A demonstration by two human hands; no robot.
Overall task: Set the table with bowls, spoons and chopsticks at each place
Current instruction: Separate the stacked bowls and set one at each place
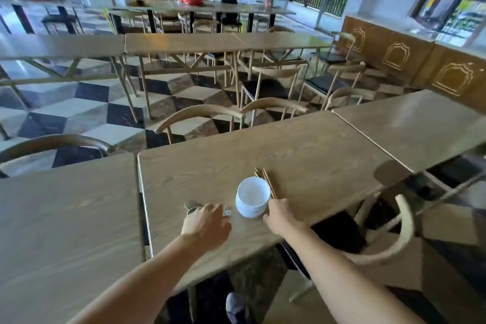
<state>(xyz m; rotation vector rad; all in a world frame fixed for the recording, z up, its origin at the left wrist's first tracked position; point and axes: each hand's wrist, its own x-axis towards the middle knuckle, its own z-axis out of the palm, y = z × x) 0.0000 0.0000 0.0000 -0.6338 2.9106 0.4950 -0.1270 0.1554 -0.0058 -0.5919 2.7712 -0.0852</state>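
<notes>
Low in the frame, two bare forearms reach onto the wooden table (289, 144). The left hand (206, 223), left of centre, is curled over a dull spoon (191, 205); whether it grips is unclear. The right hand (278, 214) rests at the near ends of the chopsticks (265, 181), fingers loosely together, grip not visible. Between them stands the white bowl (253, 196), chopsticks just beside its right. One place seems nearly laid; the other places in view are still bare.

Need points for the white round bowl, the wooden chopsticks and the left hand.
white round bowl (253, 196): head view, inner wall.
wooden chopsticks (266, 177): head view, far ends beside the bowl.
left hand (206, 222): head view, back of hand.
</notes>
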